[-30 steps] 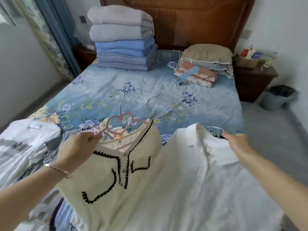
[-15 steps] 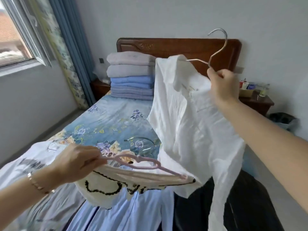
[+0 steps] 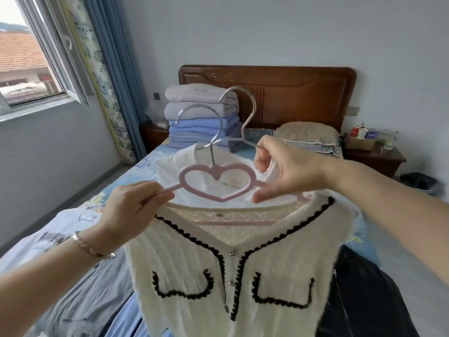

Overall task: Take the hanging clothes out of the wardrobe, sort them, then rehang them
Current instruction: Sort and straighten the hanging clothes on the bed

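A cream cardigan [image 3: 228,283] with black trim hangs upright on a pink hanger [image 3: 220,181] with a heart-shaped top. My left hand [image 3: 136,205] grips the hanger's left arm. Behind the cardigan hangs a white shirt [image 3: 179,164] on a silver wire hanger [image 3: 245,120]. My right hand [image 3: 284,169] holds that wire hanger and the shirt's collar, with its thumb against the pink hanger's right arm. Both garments are held up over the bed, front to back.
The bed [image 3: 145,171] has a blue floral cover. More clothes lie on it: a white printed top [image 3: 48,242], blue garments [image 3: 121,319] and a black one [image 3: 369,300]. Folded blankets [image 3: 194,113] stack by the headboard [image 3: 291,93]. A nightstand [image 3: 376,156] stands at the right.
My left hand raised the cardigan from lying flat to hanging upright. My right hand brought the white shirt in behind it, so both hangers now meet in front of me.
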Available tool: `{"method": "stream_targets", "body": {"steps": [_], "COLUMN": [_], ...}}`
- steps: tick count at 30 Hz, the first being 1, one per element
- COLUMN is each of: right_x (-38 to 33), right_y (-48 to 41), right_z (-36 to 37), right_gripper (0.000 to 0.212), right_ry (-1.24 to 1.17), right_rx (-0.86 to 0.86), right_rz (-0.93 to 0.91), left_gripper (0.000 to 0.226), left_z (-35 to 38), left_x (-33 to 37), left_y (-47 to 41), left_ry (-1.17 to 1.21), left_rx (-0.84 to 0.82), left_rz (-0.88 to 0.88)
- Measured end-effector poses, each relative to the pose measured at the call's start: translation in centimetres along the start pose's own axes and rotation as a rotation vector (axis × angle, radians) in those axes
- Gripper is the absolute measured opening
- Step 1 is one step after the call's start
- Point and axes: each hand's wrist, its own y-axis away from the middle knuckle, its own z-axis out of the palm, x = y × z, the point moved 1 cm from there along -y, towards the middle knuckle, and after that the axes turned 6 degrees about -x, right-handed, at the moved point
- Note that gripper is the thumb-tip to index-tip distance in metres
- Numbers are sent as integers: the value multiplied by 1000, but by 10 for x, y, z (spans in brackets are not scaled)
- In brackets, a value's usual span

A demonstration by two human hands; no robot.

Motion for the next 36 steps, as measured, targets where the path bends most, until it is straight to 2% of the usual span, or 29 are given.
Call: {"method": "stream_targets", "body": {"steps": [3,6,9,10,12,13,15,17,19,24,28,30,32,36], "right_x": [-5,-12,-17,-19,-20,-20,-19,-16,-8,18,3,-8,-19,-47], "right_y": [3,5,5,5,1,-1,-4,-4,-2,0,-10,-9,-3,7], "right_z": [4,7,13,15,19,20,21,22,23,18,40,55,69,89], "right_gripper": [39,33,37,37,37,37,36,31,21,39,45,42,41,41], "right_ry": [88,195,278,274,271,275,271,272,279,358,467,365,292,257], "right_rx": [18,102,168,178,190,189,195,184,182,295,332,246,70,-184], "right_rz": [29,-10,-63,-70,-57,-45,-26,-18,15,302,249,214,198,142], "left_gripper": [27,31,39,40,51,47,44,47,52,56,61,59,57,57], "left_z": [3,5,6,4,0,-1,1,2,3,-8,-22,-30,-42,-65], "left_x": [6,0,-5,-4,-4,-4,-3,2,13,8,-11,-16,-12,-2], "left_y": [-5,-8,-14,-19,-28,-32,-33,-30,-23,-11,2,23,49,83], "left_ry": [25,19,-73,-64,165,250,88,-50,-92,-235,-404,-460,-507,-531], "left_rx": [24,31,27,-28,-233,-339,-407,-317,-213,-63,-55,-57,-52,2], "left_rz": [5,-18,-23,-96,-342,-431,-400,-404,-416,-469,-442,-362,-260,-249]}}
